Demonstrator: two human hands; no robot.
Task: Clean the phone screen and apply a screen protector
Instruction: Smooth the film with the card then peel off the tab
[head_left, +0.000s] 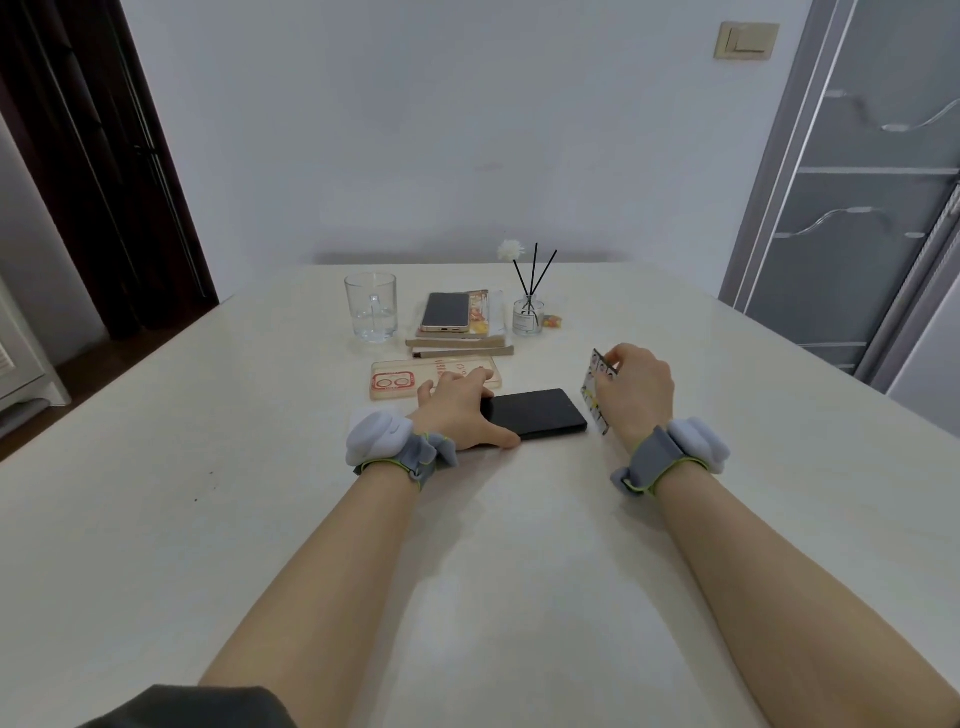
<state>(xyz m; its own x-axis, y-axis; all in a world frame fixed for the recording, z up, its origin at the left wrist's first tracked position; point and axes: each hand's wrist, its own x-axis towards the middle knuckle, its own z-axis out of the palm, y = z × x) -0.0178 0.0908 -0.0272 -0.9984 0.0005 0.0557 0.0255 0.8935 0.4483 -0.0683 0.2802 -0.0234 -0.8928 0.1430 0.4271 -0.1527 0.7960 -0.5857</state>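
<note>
Black phone (537, 413) lies flat on white table (260, 493). Left hand (460, 408) spread over its left end, fingers straight, pressing. Right hand (631, 389) pinches printed card (597, 389) upright, just beside phone's right end.

I get soft, even, coolish light over the table (156, 519), moderately bright. Nearer me than the black phone (540, 413), the forearms (322, 571) cast only faint, blurred shadows, and a pale sheen lies on the tabletop. The phone's screen reads flat black. Far left of the phone the doorway (104, 182) sinks into near-black. Beyond the phone the glass (371, 306) carries small highlights. Just right of the phone, the card (594, 400) shows print too soft to read. Far out on either side of the phone, straight lines lean and bow from the wide lens.
</note>
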